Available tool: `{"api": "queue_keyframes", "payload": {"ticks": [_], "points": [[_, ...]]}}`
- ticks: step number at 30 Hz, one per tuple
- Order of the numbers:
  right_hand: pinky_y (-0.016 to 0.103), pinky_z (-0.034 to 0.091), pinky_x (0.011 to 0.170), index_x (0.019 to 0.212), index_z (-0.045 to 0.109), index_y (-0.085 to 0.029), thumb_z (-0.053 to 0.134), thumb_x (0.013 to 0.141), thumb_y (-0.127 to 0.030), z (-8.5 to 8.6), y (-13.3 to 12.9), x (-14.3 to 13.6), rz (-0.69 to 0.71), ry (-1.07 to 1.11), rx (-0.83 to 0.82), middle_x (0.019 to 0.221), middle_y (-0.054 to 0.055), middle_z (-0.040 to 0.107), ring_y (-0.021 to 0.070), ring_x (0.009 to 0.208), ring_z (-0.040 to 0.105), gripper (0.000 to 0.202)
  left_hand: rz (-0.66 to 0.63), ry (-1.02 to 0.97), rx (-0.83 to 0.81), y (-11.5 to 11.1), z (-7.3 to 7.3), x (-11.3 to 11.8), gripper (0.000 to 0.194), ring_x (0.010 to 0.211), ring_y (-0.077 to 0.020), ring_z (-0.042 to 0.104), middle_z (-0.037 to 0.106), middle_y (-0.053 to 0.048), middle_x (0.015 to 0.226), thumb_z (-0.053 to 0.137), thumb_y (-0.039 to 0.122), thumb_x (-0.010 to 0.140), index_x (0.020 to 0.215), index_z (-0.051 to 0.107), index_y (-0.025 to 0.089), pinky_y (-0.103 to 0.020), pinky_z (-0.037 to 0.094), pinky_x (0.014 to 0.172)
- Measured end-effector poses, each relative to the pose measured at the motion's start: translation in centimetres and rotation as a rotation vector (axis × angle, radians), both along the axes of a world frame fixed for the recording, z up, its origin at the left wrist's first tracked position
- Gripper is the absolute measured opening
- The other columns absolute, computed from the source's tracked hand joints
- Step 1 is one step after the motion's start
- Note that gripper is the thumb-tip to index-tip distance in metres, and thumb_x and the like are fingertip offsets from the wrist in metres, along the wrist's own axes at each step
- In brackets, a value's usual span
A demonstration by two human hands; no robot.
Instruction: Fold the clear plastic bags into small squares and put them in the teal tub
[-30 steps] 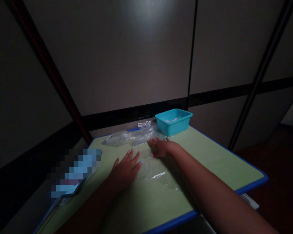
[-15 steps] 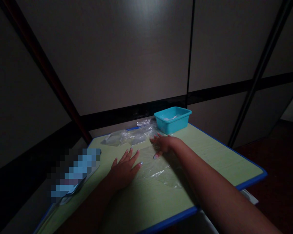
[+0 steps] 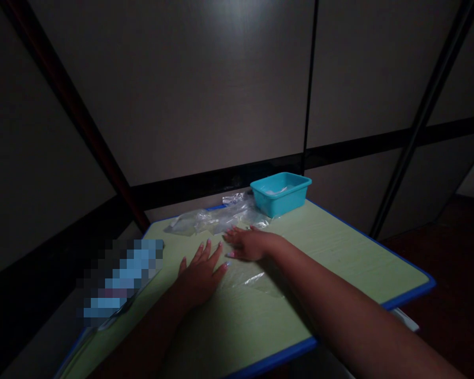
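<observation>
A clear plastic bag (image 3: 256,281) lies flat on the pale green table (image 3: 339,258). My left hand (image 3: 200,273) rests at the bag's left edge, fingers spread and palm down. Just to its right, my right hand (image 3: 249,245) lies palm down across the upper part of the bag, fingers stretched out toward the left. The two thumbs are close together. Beyond the fingertips sits a crumpled heap of clear plastic bags (image 3: 221,218).
At the back of the table a turquoise plastic basin (image 3: 286,201) holds some clear plastic. A blurred-out blue item (image 3: 122,279) lies along the left edge. Cabinet panels (image 3: 221,105) rise behind the table, which has a blue rim.
My right hand has slid left and slightly nearer over the bag, coming closer to my left hand. My left hand has barely moved.
</observation>
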State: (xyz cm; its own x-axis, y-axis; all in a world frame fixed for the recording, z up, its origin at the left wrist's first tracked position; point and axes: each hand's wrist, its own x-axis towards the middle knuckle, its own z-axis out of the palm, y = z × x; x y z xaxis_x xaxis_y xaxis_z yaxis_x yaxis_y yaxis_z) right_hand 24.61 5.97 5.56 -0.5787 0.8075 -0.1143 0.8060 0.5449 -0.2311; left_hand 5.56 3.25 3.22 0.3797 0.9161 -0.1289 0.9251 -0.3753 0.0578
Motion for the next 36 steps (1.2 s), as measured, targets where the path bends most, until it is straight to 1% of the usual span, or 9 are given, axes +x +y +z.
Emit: {"api": "queue_keyframes", "payload": {"ticks": [5,8,12,14,17,20,26,29,36], "points": [[0.058,0.003,0.104,0.142,0.003,-0.017,0.032,0.083,-0.057,0.3,-0.7,-0.6,-0.059,-0.102,-0.137,0.148,0.007,-0.001,0.0232,0.136,0.000,0.077,0.000,-0.005,0.010,0.0,-0.1,-0.1,0.060,0.135,-0.0290,0.004,0.004,-0.007,0.148,0.016,0.057,0.087,0.141,0.009,0.030,-0.063,0.015,0.098],[0.058,0.001,0.103,0.142,0.002,-0.015,0.032,0.081,-0.060,0.2,-0.1,0.3,-0.130,-0.113,-0.149,0.148,0.009,-0.003,0.0246,0.136,-0.003,0.081,-0.003,-0.008,0.015,0.0,-0.1,-0.2,0.060,0.135,-0.0284,0.004,0.004,-0.008,0.148,0.018,0.056,0.088,0.141,0.010,0.029,-0.063,0.014,0.099],[0.058,0.007,0.104,0.142,0.007,-0.011,0.035,0.079,-0.061,-0.2,0.8,1.5,-0.204,-0.158,-0.139,0.148,0.010,-0.004,0.0281,0.135,-0.002,0.085,-0.008,-0.014,0.016,-0.1,0.0,-0.2,0.060,0.135,-0.0277,0.004,0.004,-0.007,0.148,0.018,0.056,0.088,0.141,0.012,0.030,-0.063,0.013,0.099],[0.059,0.010,0.103,0.141,0.016,-0.011,0.036,0.082,-0.056,-0.1,1.2,2.0,-0.248,-0.179,-0.101,0.148,0.011,0.003,0.0296,0.135,0.003,0.077,-0.008,-0.010,0.010,-0.1,0.0,-0.2,0.060,0.135,-0.0280,0.004,0.004,-0.008,0.148,0.017,0.057,0.087,0.141,0.012,0.030,-0.063,0.014,0.099],[0.062,0.010,0.101,0.134,0.036,-0.014,0.037,0.086,-0.038,0.1,1.6,2.6,-0.324,-0.167,0.025,0.146,0.011,0.020,0.0309,0.134,0.011,0.054,-0.008,0.005,0.004,-0.1,0.1,-0.3,0.061,0.135,-0.0283,0.004,0.004,-0.008,0.148,0.017,0.058,0.087,0.141,0.011,0.029,-0.063,0.014,0.099],[0.059,0.012,0.102,0.128,0.045,-0.018,0.038,0.084,-0.024,0.4,1.9,3.1,-0.347,-0.115,0.148,0.142,0.010,0.032,0.0290,0.133,0.016,0.045,-0.008,0.016,0.007,-0.1,0.1,-0.3,0.061,0.135,-0.0279,0.004,0.004,-0.007,0.148,0.017,0.057,0.087,0.141,0.011,0.029,-0.062,0.014,0.099],[0.037,0.035,0.091,0.108,0.062,-0.025,0.054,0.076,-0.028,-0.5,2.6,3.0,-0.248,0.057,0.294,0.114,0.007,0.059,0.0257,0.114,0.043,0.034,0.005,0.011,0.006,-0.3,0.4,-0.1,0.060,0.135,-0.0274,0.005,0.005,-0.007,0.148,0.019,0.056,0.087,0.141,0.012,0.030,-0.061,0.014,0.100],[0.031,0.036,0.084,0.099,0.065,-0.025,0.060,0.071,-0.033,-1.1,2.9,2.7,-0.219,0.114,0.300,0.105,0.006,0.062,0.0246,0.107,0.046,0.030,-0.001,0.006,0.007,-0.3,0.4,-0.1,0.061,0.135,-0.0276,0.006,0.005,-0.007,0.148,0.019,0.056,0.086,0.141,0.013,0.030,-0.062,0.014,0.099],[0.029,0.033,0.075,0.082,0.065,-0.023,0.062,0.068,-0.030,-1.0,2.5,2.4,-0.304,0.127,0.270,0.097,0.005,0.063,0.0246,0.103,0.046,0.016,-0.007,0.016,0.015,-0.4,0.3,0.0,0.061,0.135,-0.0284,0.006,0.006,-0.008,0.148,0.019,0.055,0.086,0.141,0.014,0.029,-0.062,0.014,0.099]]}}
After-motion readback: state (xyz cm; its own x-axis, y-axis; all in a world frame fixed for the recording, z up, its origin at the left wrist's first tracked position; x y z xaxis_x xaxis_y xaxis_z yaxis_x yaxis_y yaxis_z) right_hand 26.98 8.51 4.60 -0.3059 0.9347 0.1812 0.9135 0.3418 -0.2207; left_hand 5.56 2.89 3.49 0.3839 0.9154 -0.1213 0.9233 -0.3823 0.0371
